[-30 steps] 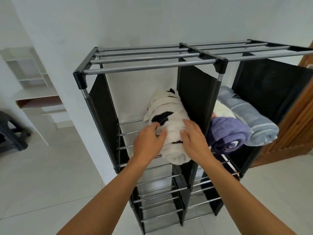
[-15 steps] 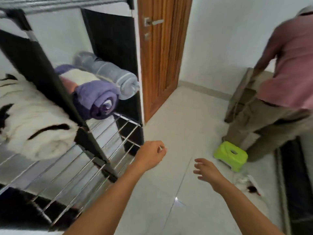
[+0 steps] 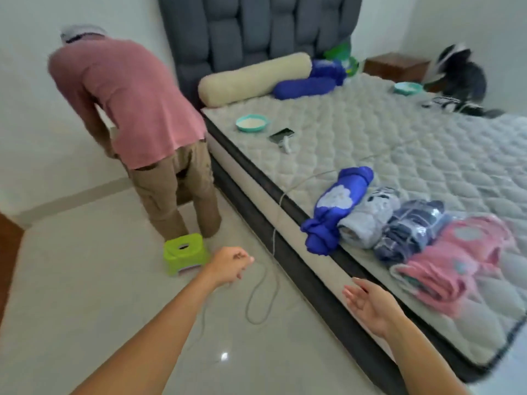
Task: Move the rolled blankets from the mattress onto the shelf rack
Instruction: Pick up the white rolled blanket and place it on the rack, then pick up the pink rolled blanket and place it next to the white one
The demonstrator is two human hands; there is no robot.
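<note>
Several rolled blankets lie side by side at the near edge of the quilted mattress (image 3: 385,143): a bright blue one (image 3: 336,206), a grey one (image 3: 368,218), a dark navy one (image 3: 410,229) and a pink one (image 3: 453,258). My left hand (image 3: 231,265) hangs over the floor, fingers loosely curled, holding nothing. My right hand (image 3: 368,306) is open, palm up, just short of the mattress side and below the pink roll. The shelf rack is out of view.
A person in a pink shirt (image 3: 128,101) bends over beside the grey headboard (image 3: 256,32). A green stool (image 3: 185,253) and a loose cable (image 3: 265,286) lie on the floor. On the mattress are a cream bolster (image 3: 251,78), bowls (image 3: 252,122) and a phone (image 3: 282,135).
My view swung from the shelf rack, where both hands left the white-and-black roll, past the door to the bed. Both hands are now empty and near the mattress.
</note>
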